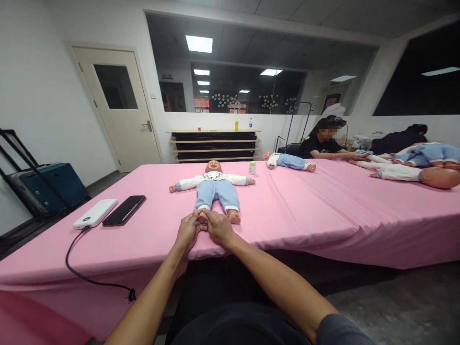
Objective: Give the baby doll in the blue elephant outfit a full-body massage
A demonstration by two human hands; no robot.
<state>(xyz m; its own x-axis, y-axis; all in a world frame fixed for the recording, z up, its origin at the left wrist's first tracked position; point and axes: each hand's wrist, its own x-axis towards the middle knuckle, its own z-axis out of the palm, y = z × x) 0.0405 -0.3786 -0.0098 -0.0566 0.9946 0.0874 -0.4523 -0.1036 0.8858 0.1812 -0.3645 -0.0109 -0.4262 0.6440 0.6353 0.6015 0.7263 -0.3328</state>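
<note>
Two hands: left hand [188,231] and right hand [219,227], both closed on one foot [202,216].
Foot step: apparently manipulation; next move likely calls for light, even pressure.
Doll [214,185]: face up on cloth [294,223], feet nearest.
Bottle [252,168]: upright near its arm.

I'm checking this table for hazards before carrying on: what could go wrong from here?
The black cable from the white power bank hangs over the table's near edge; an arm might snag it and drag the power bank down.

The left hand and right hand hold one foot of the doll near that edge; a hard tug could slide it off.

The small bottle could tip if the outstretched sleeve swings.
</note>
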